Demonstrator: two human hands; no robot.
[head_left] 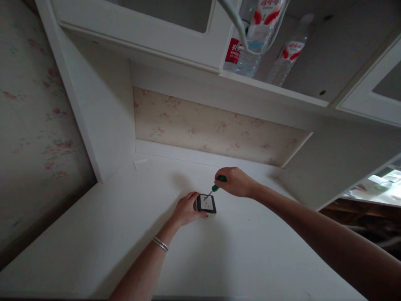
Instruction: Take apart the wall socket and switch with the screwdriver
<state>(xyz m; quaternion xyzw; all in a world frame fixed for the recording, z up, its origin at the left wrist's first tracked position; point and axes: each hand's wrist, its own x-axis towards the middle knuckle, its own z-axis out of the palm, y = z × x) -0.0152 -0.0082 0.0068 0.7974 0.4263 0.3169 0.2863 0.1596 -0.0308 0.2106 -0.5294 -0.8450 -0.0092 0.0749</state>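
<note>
A small square wall socket [206, 204], white in the middle with a dark frame and a few slots, lies on the white desktop. My left hand [187, 209] grips it from the left, fingers at its far edge and thumb along the near edge. In my right hand [232, 180] is a screwdriver [214, 187] with a green handle, held at a slant. Its metal shaft points down and left, and the tip is at the socket's white face. Whether the tip sits in a screw is too small to tell.
A small white rectangular piece [143, 164] lies at the back left of the desktop [140, 259]. Overhead, a cabinet shelf [275, 90] holds several plastic bottles [293, 50], with a pale cable [234, 19] hanging before them. Side panels [106, 121] flank the desk.
</note>
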